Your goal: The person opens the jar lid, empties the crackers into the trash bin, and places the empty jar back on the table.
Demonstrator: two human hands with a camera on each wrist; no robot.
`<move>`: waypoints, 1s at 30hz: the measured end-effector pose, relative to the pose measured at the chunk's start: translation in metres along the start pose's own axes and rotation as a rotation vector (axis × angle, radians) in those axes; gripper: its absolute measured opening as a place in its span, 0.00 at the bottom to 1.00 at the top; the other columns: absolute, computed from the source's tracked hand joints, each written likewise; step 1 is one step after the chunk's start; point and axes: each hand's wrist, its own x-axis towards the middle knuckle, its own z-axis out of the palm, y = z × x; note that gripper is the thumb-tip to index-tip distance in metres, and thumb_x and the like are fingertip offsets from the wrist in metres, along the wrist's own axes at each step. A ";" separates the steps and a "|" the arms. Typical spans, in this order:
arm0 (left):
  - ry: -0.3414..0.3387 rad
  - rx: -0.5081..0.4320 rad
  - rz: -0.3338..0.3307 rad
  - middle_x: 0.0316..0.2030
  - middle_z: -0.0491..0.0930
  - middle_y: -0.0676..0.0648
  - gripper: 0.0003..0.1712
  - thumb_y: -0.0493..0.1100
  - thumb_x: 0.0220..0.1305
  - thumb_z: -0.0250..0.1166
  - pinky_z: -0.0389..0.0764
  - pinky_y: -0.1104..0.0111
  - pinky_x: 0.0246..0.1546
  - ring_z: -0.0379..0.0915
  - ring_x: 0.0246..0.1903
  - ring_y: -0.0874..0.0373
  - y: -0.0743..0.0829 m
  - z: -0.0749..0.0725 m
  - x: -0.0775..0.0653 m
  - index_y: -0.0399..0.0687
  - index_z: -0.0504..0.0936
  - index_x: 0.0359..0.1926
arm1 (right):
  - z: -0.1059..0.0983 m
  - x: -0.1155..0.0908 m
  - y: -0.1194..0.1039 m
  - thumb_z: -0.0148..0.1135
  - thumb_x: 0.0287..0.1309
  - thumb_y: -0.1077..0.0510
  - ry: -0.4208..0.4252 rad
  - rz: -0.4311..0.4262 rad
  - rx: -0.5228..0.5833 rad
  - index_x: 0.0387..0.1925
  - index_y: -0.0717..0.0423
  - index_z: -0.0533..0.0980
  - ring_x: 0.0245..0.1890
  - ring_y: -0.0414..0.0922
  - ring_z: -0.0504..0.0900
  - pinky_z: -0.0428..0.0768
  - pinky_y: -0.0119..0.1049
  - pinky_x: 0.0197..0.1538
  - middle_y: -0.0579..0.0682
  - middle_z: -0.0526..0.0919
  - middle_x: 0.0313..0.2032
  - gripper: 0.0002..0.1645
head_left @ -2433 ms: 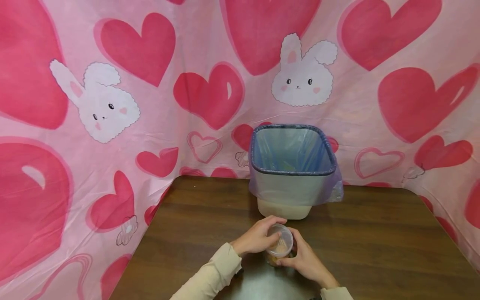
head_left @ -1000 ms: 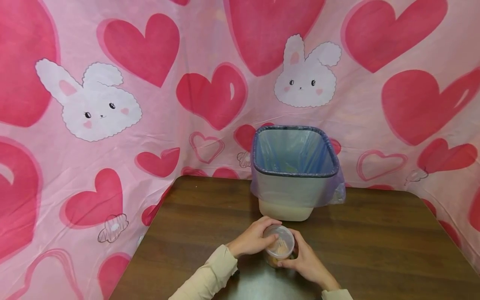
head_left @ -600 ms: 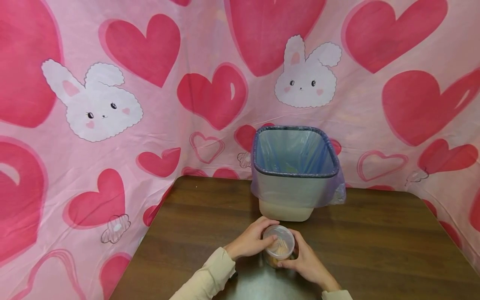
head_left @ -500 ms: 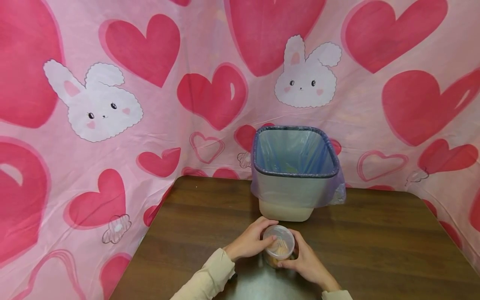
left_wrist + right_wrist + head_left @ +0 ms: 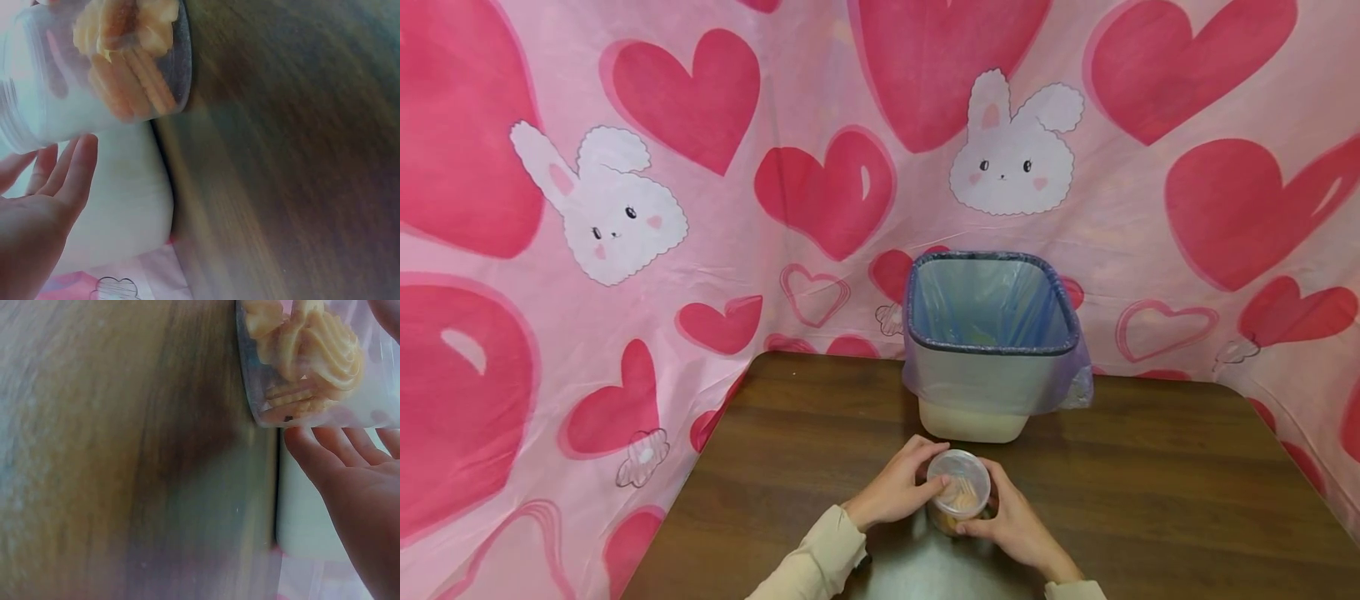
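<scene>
A clear plastic jar with a translucent round lid stands upright on the table, between both hands. Ridged, piped cookies lie in its lower part; several more cookies show through the wall in the left wrist view. My left hand holds the jar up by the lid, fingers along the far left side and thumb tip at the lid's left edge. From the right, my right hand grips the jar's body, thumb in front and fingers behind.
Just beyond the jar, a whitish bin with a bluish-purple plastic liner stands on the brown wooden table. A pink cloth with hearts and rabbits hangs behind and along the sides.
My left hand has shifted slightly left, its thumb drawing back from the lid's top toward its edge. The right hand keeps its grip and the jar stays almost in place.
</scene>
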 end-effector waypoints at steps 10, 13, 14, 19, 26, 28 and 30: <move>0.017 -0.077 -0.006 0.52 0.70 0.38 0.27 0.47 0.67 0.60 0.78 0.76 0.49 0.74 0.52 0.45 0.003 0.001 -0.007 0.43 0.70 0.64 | 0.000 0.000 0.001 0.80 0.37 0.57 0.000 -0.001 0.012 0.66 0.58 0.58 0.61 0.57 0.70 0.74 0.39 0.60 0.61 0.68 0.62 0.55; 0.021 -0.100 -0.013 0.53 0.69 0.38 0.27 0.46 0.67 0.61 0.77 0.76 0.50 0.73 0.54 0.45 0.003 0.001 -0.009 0.42 0.70 0.64 | 0.000 0.000 0.000 0.80 0.36 0.57 0.001 -0.001 0.011 0.66 0.59 0.58 0.60 0.57 0.70 0.74 0.37 0.60 0.62 0.68 0.62 0.56; 0.022 -0.108 -0.016 0.53 0.69 0.38 0.27 0.46 0.67 0.61 0.77 0.76 0.51 0.73 0.54 0.44 0.003 0.001 -0.009 0.42 0.70 0.64 | 0.000 0.000 0.000 0.80 0.36 0.57 0.004 0.003 0.011 0.66 0.59 0.58 0.60 0.56 0.70 0.74 0.35 0.59 0.62 0.68 0.61 0.56; 0.016 -0.140 -0.025 0.53 0.69 0.37 0.27 0.46 0.68 0.60 0.77 0.77 0.51 0.74 0.55 0.43 0.002 0.000 -0.011 0.42 0.70 0.64 | 0.000 0.000 -0.001 0.81 0.35 0.57 0.012 0.011 0.013 0.65 0.59 0.59 0.60 0.56 0.71 0.75 0.33 0.59 0.61 0.68 0.61 0.56; 0.005 -0.114 -0.019 0.52 0.71 0.42 0.25 0.42 0.67 0.61 0.78 0.77 0.49 0.76 0.55 0.47 0.001 -0.006 -0.008 0.41 0.71 0.63 | 0.001 0.000 -0.002 0.81 0.35 0.58 0.018 0.017 0.013 0.65 0.57 0.59 0.60 0.54 0.70 0.74 0.34 0.60 0.59 0.69 0.61 0.56; 0.010 -0.097 -0.015 0.52 0.71 0.43 0.24 0.41 0.67 0.60 0.78 0.76 0.49 0.76 0.54 0.49 0.001 -0.007 -0.005 0.41 0.71 0.63 | 0.001 0.000 -0.002 0.81 0.34 0.58 0.026 0.028 0.012 0.65 0.57 0.60 0.60 0.54 0.70 0.73 0.35 0.61 0.58 0.69 0.61 0.56; 0.019 -0.066 -0.001 0.53 0.72 0.43 0.24 0.43 0.68 0.60 0.78 0.75 0.49 0.76 0.53 0.51 0.001 -0.008 -0.001 0.43 0.72 0.62 | 0.001 0.000 -0.002 0.82 0.33 0.58 0.030 0.035 0.013 0.65 0.56 0.60 0.60 0.53 0.70 0.73 0.38 0.62 0.57 0.69 0.61 0.56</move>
